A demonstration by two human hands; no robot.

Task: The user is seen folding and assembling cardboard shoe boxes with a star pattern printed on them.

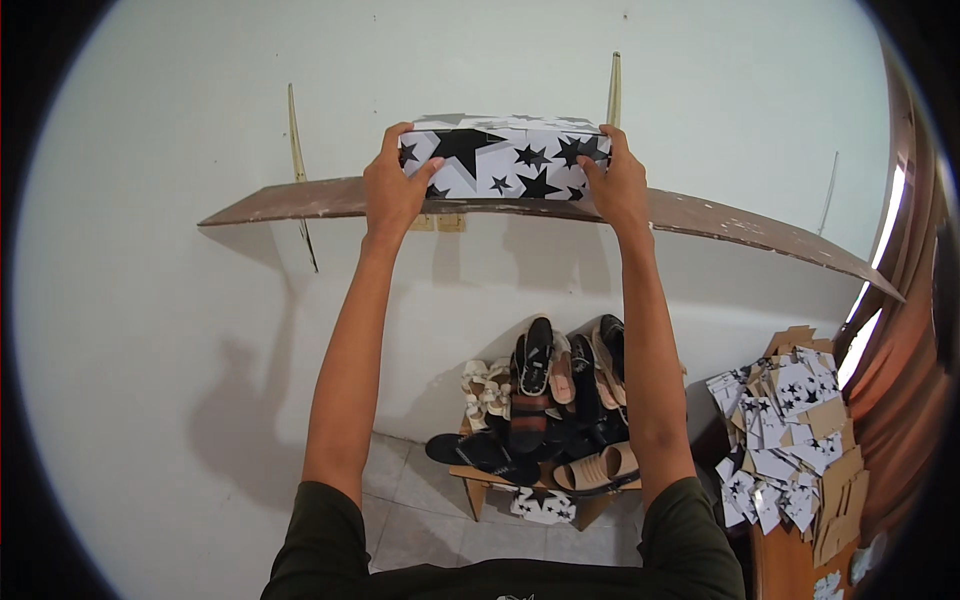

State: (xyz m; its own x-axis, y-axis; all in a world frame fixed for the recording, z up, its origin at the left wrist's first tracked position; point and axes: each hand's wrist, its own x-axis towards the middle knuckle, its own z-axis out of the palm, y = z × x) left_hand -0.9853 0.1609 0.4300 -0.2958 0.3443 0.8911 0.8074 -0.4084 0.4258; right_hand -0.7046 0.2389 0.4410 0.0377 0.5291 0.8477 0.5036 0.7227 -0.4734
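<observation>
A white box with black stars (505, 160) rests on a brown wall shelf (290, 203) in front of me, at about head height. My left hand (392, 185) grips the box's left end, thumb on its front face. The right end is gripped by my right hand (615, 180) in the same way. Both arms reach up from the lower edge of the view.
Below the shelf, a low wooden rack (480, 480) holds several sandals and shoes (545, 400) against the white wall. At the right stands a tall stack of flattened star-printed box blanks (790, 430). A curtain (900, 380) hangs at the far right. The floor is tiled.
</observation>
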